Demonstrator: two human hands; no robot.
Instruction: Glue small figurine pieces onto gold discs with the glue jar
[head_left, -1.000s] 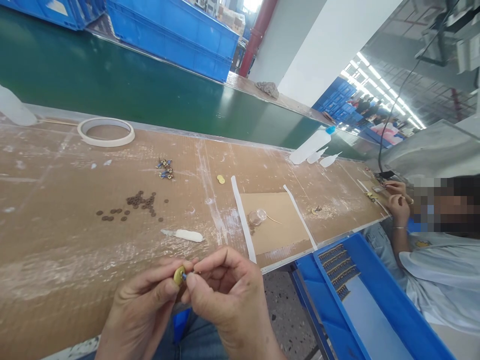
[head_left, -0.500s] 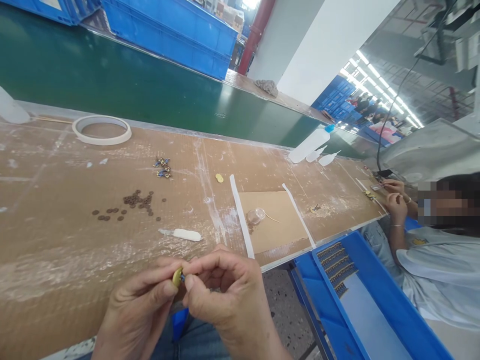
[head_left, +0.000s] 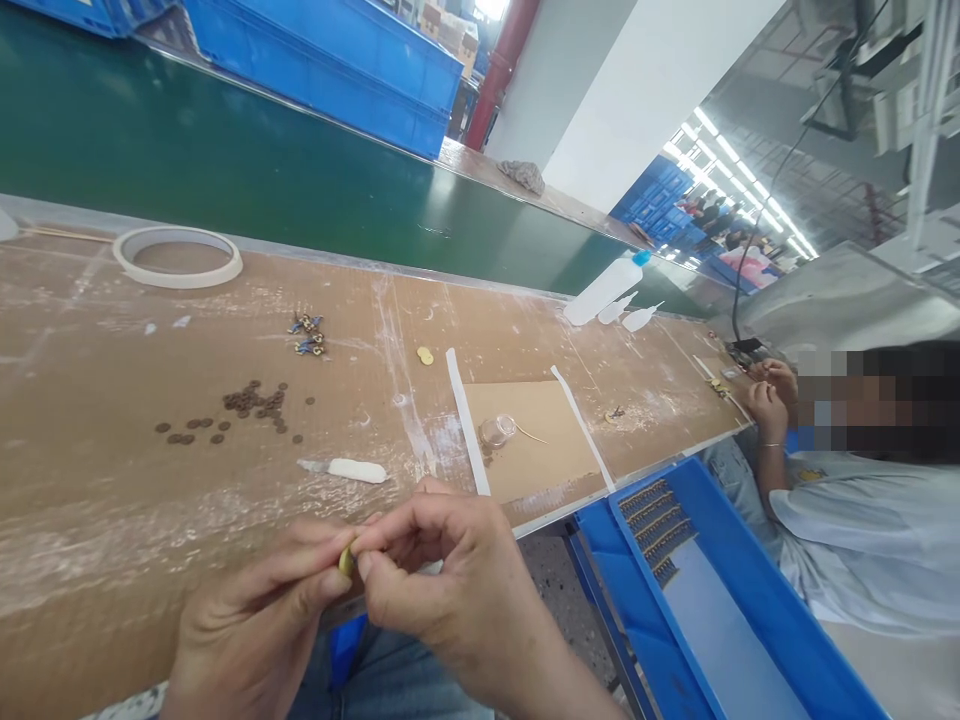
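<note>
My left hand (head_left: 259, 625) and my right hand (head_left: 442, 580) meet at the near edge of the brown bench (head_left: 97, 500). Together they pinch a small brass disc (head_left: 346, 560) between thumbs and forefingers; both hands are closed on it. Beyond them on the bench lie a small white tube (head_left: 352, 469), a scatter of several dark brown washers (head_left: 240, 410), a pair of small blue-and-brass parts (head_left: 307, 335) and two brass discs (head_left: 425, 355).
A tape ring (head_left: 176, 257) lies at the back left by the green conveyor belt (head_left: 225, 170). White squeeze bottles (head_left: 604, 290) stand far right. A clear cap (head_left: 496, 431) sits on a card sheet. A blue tray (head_left: 720, 610) with parts is at my right; a co-worker's hands (head_left: 769, 395) work beyond it.
The view has shifted slightly so everything sits further left. My fingers have closed more over the brass disc, and the blue tip seen beside it earlier is hidden.
</note>
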